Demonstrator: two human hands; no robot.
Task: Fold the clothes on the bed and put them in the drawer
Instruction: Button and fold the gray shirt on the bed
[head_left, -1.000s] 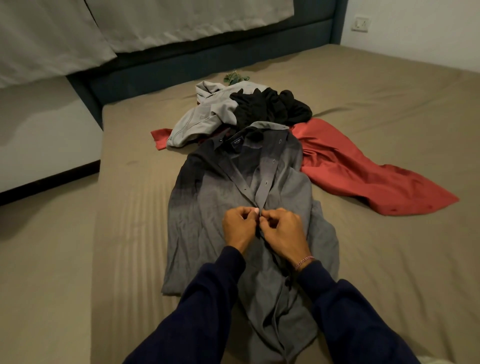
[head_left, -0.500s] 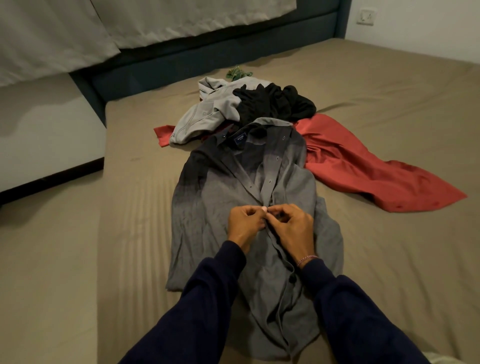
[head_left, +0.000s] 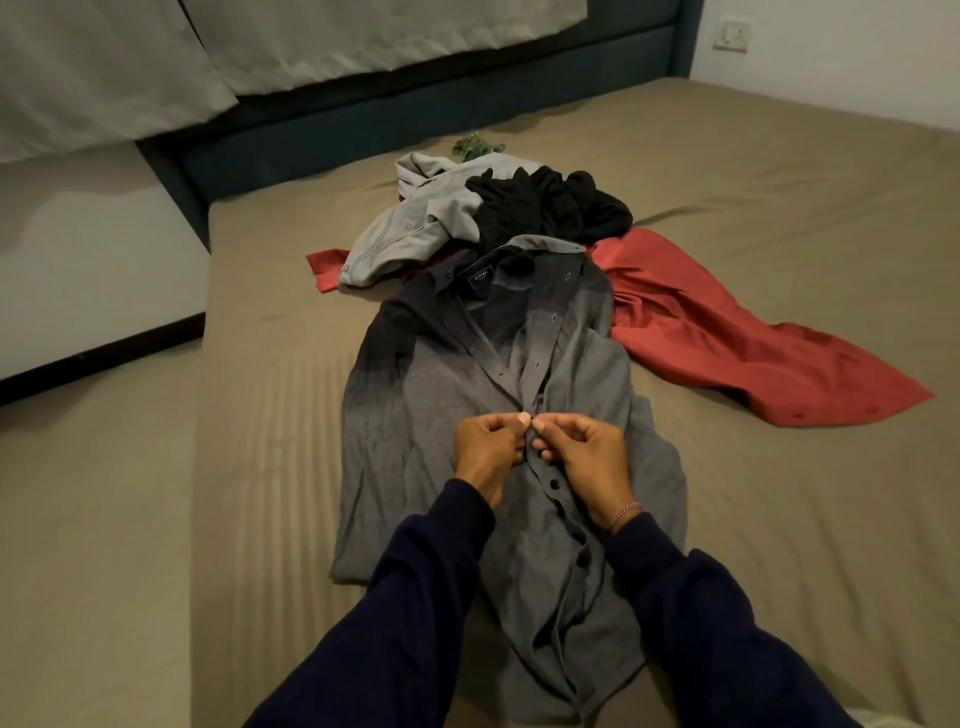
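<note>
A grey button-up shirt (head_left: 415, 415) lies flat, front up, on the bed (head_left: 779, 519), its collar pointing away from me. My left hand (head_left: 488, 452) and my right hand (head_left: 587, 457) meet at the shirt's front placket, each pinching an edge of it at mid-chest. Below my hands the buttons are fastened; above them the front lies open. Beyond the collar sit a crumpled light grey garment (head_left: 415, 228), a black garment (head_left: 550, 208) and a red garment (head_left: 727, 332) spread to the right.
A small green item (head_left: 475, 145) lies behind the pile. The dark blue bed frame (head_left: 415, 104) and pale curtains (head_left: 156, 62) run along the far side. A white wall (head_left: 78, 260) is on the left, with a wall socket (head_left: 732, 32) at the top right.
Both hands stay pinched on the placket with small finger movements. The view has shifted slightly downward and closer.
</note>
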